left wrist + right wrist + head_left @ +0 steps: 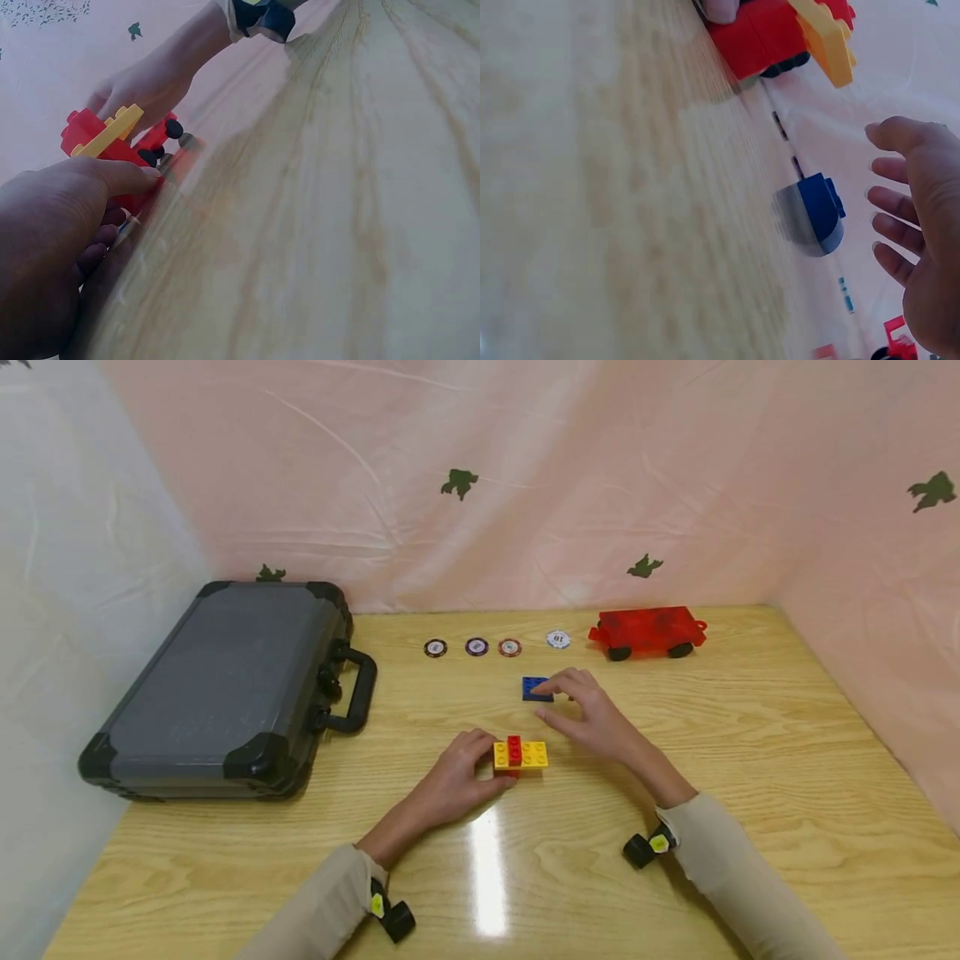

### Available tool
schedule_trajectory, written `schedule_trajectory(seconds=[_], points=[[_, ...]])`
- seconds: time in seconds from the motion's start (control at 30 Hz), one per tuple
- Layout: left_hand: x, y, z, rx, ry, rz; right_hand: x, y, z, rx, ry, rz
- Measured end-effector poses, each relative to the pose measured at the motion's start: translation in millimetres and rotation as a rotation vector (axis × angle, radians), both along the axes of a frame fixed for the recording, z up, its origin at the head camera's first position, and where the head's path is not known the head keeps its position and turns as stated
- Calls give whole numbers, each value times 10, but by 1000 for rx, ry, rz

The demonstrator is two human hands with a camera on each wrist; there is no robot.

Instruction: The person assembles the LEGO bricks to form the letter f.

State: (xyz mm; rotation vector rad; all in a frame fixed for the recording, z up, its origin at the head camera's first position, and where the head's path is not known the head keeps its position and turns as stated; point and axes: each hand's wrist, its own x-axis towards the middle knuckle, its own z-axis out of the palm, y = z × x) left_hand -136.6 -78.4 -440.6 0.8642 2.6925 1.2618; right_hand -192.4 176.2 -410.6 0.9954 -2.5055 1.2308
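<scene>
My left hand (459, 779) grips a small stack of toy building bricks low down, thumb on the near side. In the stack, a yellow brick (533, 756) lies across red bricks below, and a small red brick (513, 750) sits on top of it. The left thumb (135, 176) presses against the lower red part in the left wrist view. My right hand (591, 717) hovers beside a blue brick (528, 687), fingers spread and holding nothing. The right wrist view shows a gap between those fingers and the blue brick (821, 210), whose underside is curved at one end.
A grey hard case (217, 677) with a black handle (363, 695) lies at the left. Along the back are several poker chips (476, 647) in a row and a red toy wagon (648, 631) with black wheels. Cloth walls (525, 543) border the wooden table (555, 877).
</scene>
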Motion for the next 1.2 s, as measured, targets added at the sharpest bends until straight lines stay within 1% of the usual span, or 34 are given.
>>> schedule_trajectory(seconds=[0.13,0.23,0.47,0.6,0.7,0.87,1.2], points=[[3,0,11,-6,-8,2,-129,34,-55,45,-20,-60],[5,-4,9,-11,-10,3,-202,38,-107,71,-44,-86],[8,-7,-5,-16,-5,4,-300,29,-229,88,-67,-131],[10,-3,1,-9,3,6,-320,31,-265,73,-99,-143],[9,1,0,0,25,2,-327,33,-281,66,-117,-143],[10,3,6,3,47,0,-332,32,-288,70,-120,-144],[13,0,12,-8,32,2,-334,16,-274,105,-145,-156]])
